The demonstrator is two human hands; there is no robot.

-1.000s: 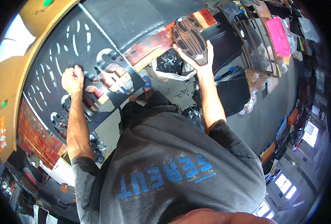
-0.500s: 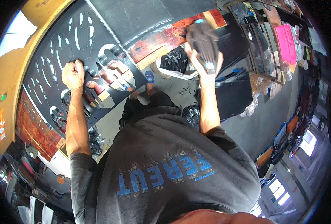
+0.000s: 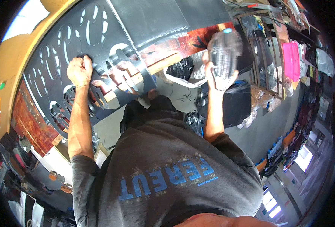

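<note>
A black sheet [image 3: 57, 39] with rows of shoe-part-shaped cut-outs lies over the worktable, and its near part hangs in open strips [image 3: 127, 81] past the wooden edge. My left hand [image 3: 80, 71] is closed at the sheet among the cut-outs, gripping it; its fingertips are hidden. Off to the right, my right hand [image 3: 221, 80] holds up a dark, shoe-sole-shaped piece [image 3: 223, 53] with inner ribs and a light blue spot at its far end. Motion smears this piece, so I cannot tell its exact kind. My fingers and thumb clasp its near end.
A yellow machine frame [image 3: 9, 70] curves along the left. Below the table's red-stained edge [image 3: 190, 41] stands a white sack [image 3: 184, 77] of black scraps. Dark stacked sheets [image 3: 235, 108], a metal rack [image 3: 264, 56] and a pink basket [image 3: 290, 60] are on the right. Scraps litter the floor.
My right hand has shifted right and slightly nearer with the ribbed piece. The left hand keeps its grip on the sheet. The whole view has swung a little.
</note>
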